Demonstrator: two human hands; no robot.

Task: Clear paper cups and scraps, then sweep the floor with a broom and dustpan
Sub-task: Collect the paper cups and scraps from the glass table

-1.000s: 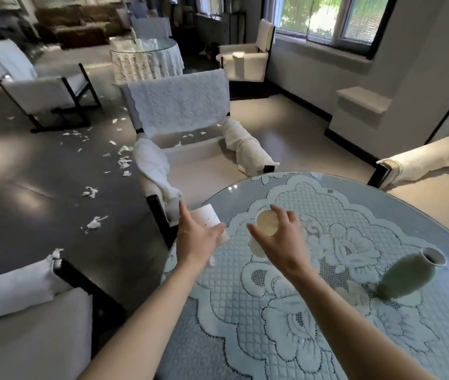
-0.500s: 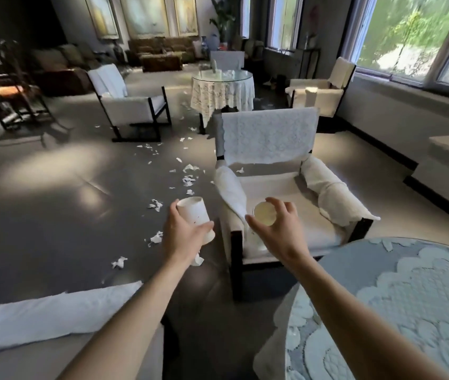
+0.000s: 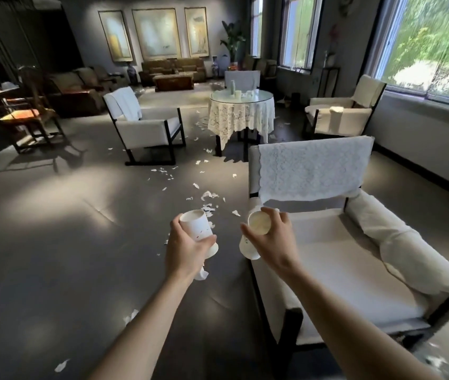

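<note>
Out in front of me, over the dark floor [image 3: 53, 242], I carry a paper cup in each hand. The left paper cup [image 3: 197, 227] is white and tilted: its long axis runs from upper left to lower right, the narrow end up and away from my palm, the wider end down by my thumb. My left hand [image 3: 186, 250] wraps it from below, fingers curled round the far wall and thumb pressed on the near one. A crumpled white scrap [image 3: 200, 275] shows just under that wrist; I cannot tell whether I hold it or it lies on the floor.

The right paper cup [image 3: 259, 222] points its open mouth back towards me, so I look into its creamy inside and its long axis runs away from my eyes. My right hand [image 3: 276, 242] grips it from the right, fingertips hooked over the rim, thumb on the left side. Another cup [image 3: 247, 247], white, sticks out below my thumb, touching my palm.

Torn paper scraps [image 3: 209, 195] litter the floor just past my hands and trail off towards a round table [image 3: 241, 120] draped in lace. Close on my right is a pale armchair [image 3: 341, 264] with a lace cover [image 3: 311, 168] over its back. A white armchair [image 3: 146, 127] stands farther off to the left of the table
</note>
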